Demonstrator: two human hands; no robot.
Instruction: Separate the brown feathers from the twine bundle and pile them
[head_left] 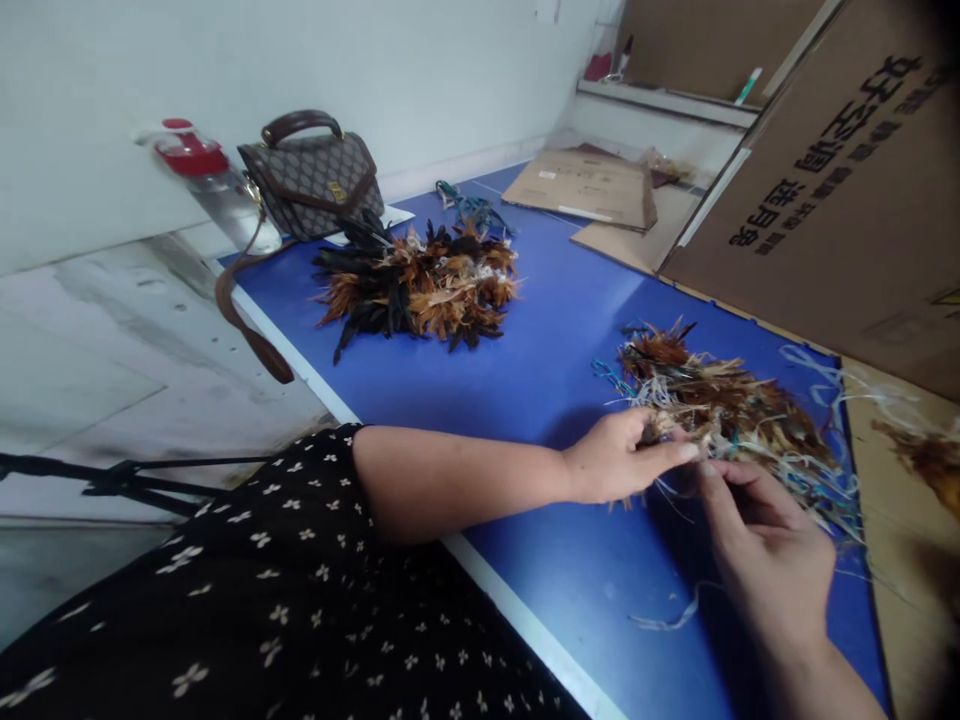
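Note:
My left hand is closed around a small bunch of brown feathers, thumb stretched along its near side. The fingertips of my right hand pinch together at the bunch's right end, close to my left thumb; what they grip is too small to make out. Just behind both hands lies a long pile of brown feathers with white and blue strings mixed in. A loose pale string rests on the blue table left of my right wrist.
Toward the back left lies a heap of black and orange-brown feathers. Behind it are a patterned handbag, a bottle with a red lid and blue-green strings. Cardboard sheets and a large printed carton stand at the right.

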